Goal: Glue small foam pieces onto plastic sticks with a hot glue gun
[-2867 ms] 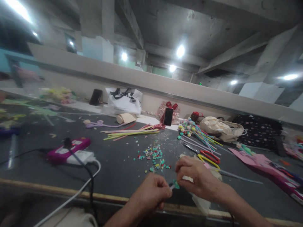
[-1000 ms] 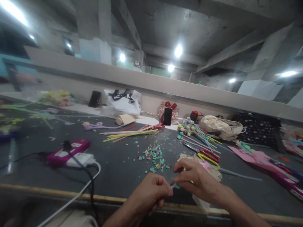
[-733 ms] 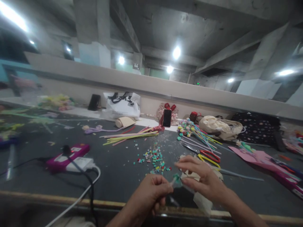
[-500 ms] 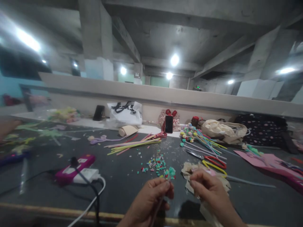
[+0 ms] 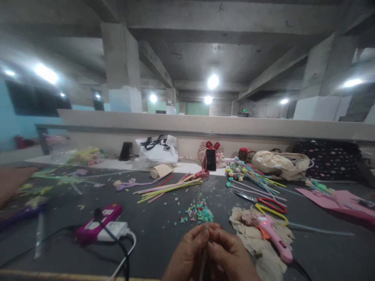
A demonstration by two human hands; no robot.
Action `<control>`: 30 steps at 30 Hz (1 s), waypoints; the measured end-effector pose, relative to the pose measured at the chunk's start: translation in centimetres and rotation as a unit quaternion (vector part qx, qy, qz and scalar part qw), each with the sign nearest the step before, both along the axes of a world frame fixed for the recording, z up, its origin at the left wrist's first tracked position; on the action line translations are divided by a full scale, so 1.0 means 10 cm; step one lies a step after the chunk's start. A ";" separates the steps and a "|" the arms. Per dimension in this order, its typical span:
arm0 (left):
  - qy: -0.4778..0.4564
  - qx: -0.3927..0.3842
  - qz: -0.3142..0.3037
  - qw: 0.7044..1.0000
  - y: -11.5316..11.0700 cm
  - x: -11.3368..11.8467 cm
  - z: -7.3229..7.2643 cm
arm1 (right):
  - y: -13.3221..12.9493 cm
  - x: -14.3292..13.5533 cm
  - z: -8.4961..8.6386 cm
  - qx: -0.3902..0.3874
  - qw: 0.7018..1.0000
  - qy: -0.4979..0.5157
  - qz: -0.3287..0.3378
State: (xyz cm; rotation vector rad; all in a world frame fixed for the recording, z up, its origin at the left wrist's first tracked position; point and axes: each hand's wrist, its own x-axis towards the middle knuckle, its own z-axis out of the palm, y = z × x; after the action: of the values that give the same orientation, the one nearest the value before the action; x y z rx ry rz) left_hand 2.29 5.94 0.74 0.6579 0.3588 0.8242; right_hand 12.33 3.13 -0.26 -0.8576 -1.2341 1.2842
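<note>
My left hand [image 5: 189, 249] is closed in a pinch around a thin pale stem [image 5: 203, 262] topped by a teal cluster of small bits [image 5: 207, 214]. My right hand [image 5: 230, 251] presses its fingertips against those of the left, closed at the stem just below the cluster. The exact grip is partly hidden by the fingers. Just beyond the hands lies a scatter of small teal, pink and red pieces [image 5: 191, 210]. To the right, a pink hot glue gun [image 5: 275, 238] rests on crumpled beige paper [image 5: 271, 265].
Red-and-yellow-handled scissors [image 5: 271, 205] lie beyond the glue gun. Finished bead-topped stems [image 5: 238, 168] sit behind them, and loose coloured stems [image 5: 170, 189] lie mid-table. A magenta power strip [image 5: 99, 224] with cables is at left. A phone [image 5: 210, 159] stands upright at the back. Another person's arm [image 5: 14, 183] enters at far left.
My right hand has moved left from the glue gun to meet my left hand at the stem, leaving the gun in plain view. The camera view has tilted slightly upward.
</note>
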 end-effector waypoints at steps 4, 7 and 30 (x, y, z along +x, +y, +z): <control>0.014 0.013 0.033 0.999 0.02 -0.05 0.03 | 0.00 0.03 0.01 0.040 0.990 -0.114 -0.078; 0.015 0.042 0.087 0.995 0.05 -0.10 0.04 | -0.05 0.11 0.08 0.101 0.942 -0.291 -0.134; 0.095 0.172 0.058 0.979 0.01 -0.14 0.04 | -0.12 0.04 0.03 0.074 0.958 -0.274 -0.038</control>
State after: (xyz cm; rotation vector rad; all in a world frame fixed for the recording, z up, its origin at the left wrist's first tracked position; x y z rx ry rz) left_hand 0.91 6.08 1.15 1.0519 0.4348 0.9473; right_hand 12.73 1.96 0.07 -1.1837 -1.6881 0.9000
